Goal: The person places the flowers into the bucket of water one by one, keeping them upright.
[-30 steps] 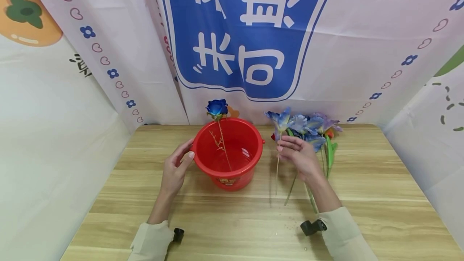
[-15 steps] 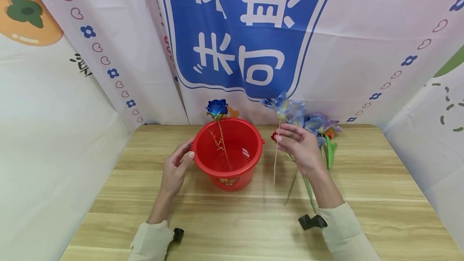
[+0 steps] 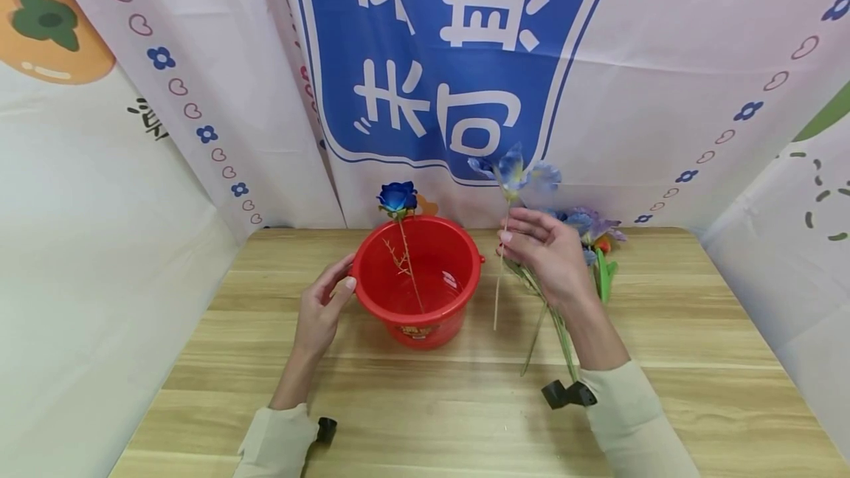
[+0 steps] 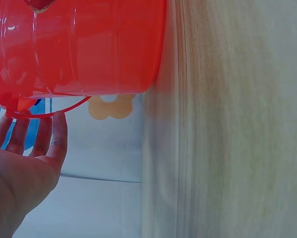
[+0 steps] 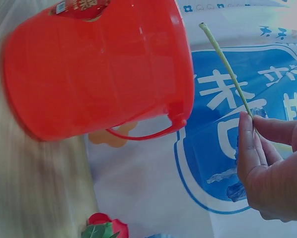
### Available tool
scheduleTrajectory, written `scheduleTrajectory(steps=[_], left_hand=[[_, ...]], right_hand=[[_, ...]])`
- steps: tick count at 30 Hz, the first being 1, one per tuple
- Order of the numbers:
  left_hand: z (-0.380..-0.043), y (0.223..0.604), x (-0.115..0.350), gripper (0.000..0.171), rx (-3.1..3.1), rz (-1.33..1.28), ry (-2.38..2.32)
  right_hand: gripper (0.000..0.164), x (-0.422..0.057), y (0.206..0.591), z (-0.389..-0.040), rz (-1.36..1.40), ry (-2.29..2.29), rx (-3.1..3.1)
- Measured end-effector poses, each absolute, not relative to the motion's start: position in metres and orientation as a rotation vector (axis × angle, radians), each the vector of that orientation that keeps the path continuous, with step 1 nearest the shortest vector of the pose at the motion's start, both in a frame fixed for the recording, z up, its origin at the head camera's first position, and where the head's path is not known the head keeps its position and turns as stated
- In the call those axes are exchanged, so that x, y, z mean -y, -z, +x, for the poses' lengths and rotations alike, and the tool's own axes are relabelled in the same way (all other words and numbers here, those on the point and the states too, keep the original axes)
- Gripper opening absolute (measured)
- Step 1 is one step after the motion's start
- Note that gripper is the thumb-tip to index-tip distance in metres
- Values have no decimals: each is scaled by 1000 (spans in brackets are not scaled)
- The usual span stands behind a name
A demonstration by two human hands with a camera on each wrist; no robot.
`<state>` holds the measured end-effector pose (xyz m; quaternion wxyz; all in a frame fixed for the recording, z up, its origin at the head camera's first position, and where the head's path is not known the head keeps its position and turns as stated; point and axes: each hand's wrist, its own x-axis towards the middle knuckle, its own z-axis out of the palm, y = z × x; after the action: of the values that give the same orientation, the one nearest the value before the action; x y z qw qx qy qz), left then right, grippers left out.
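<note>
My right hand (image 3: 551, 253) pinches the thin stem of a blue artificial flower (image 3: 511, 170) between thumb and fingertips. The bloom points up and the stem's end (image 5: 210, 37) hangs clear of the tabletop. Left of it stands a red plastic bucket (image 3: 417, 321), upright. A blue rose (image 3: 398, 198) leans inside, its bloom above the far rim. My left hand (image 3: 322, 312) rests its fingertips on the bucket's left side. In the left wrist view, fairly straight fingers (image 4: 59, 136) touch the bucket's thin red handle (image 4: 71, 106); the thumb cannot be made out there.
On the wooden table (image 3: 425, 419), several artificial flowers (image 3: 591, 223) lie right of the bucket, partly behind my right hand. A red flower (image 5: 109, 227) shows at the bottom of the right wrist view. A printed cloth (image 3: 637, 124) hangs behind the table.
My right hand has lifted the blue flower up and slightly left, away from the other flowers. The left hand, bucket and blue rose stay as they were.
</note>
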<state>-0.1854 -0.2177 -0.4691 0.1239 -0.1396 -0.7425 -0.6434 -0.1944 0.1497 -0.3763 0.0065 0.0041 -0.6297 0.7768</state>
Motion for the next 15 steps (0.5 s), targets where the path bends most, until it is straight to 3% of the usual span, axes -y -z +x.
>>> scheduleTrajectory(steps=[15], left_hand=[[-186,470,218,45,2177,-397,1873]], right_hand=[[53,-129,351,-205,112,-2352,2009]])
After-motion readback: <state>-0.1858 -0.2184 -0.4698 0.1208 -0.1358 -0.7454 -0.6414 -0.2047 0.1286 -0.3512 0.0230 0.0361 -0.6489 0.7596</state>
